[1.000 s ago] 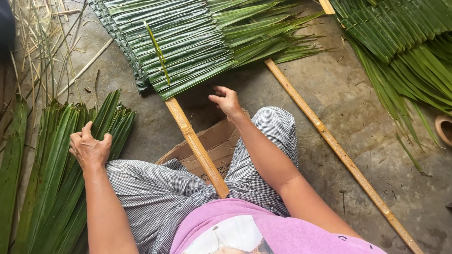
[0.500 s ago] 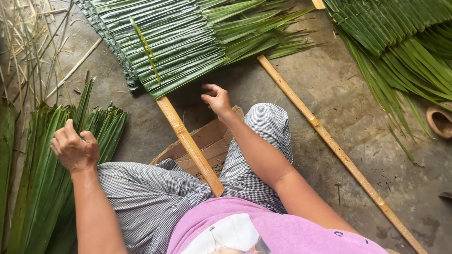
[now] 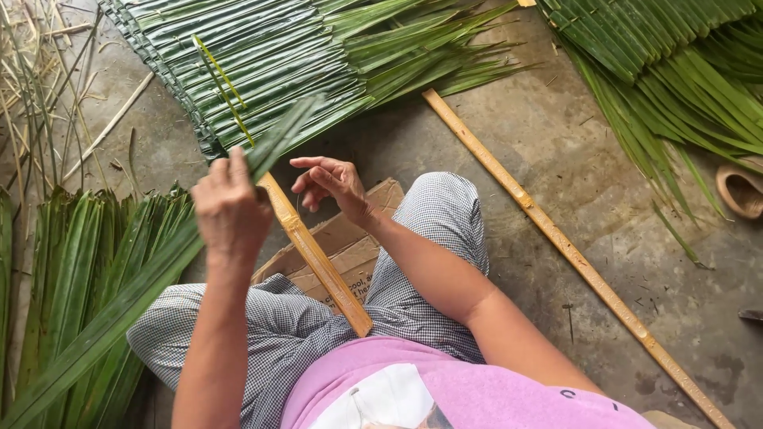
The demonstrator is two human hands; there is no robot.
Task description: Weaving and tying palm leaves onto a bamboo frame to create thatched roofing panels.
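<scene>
Panel (image 3: 278,63) already leafed along much of the slat (image 3: 314,254), bare end left; left hand (image 3: 230,210) pinches a fresh leaf (image 3: 119,310) raised above it, right hand (image 3: 330,183) spread, seemingly empty.

a second bamboo slat (image 3: 556,238) lies diagonally on the concrete floor (image 3: 556,143), bare of leaves. a further panel of woven leaves (image 3: 668,56) occupies the upper right corner. dry stalks (image 3: 48,87) are scattered at upper left. flattened cardboard (image 3: 350,246) lies under the checked trousers (image 3: 429,238). a brown sandal (image 3: 741,191) sits at the right edge.
</scene>
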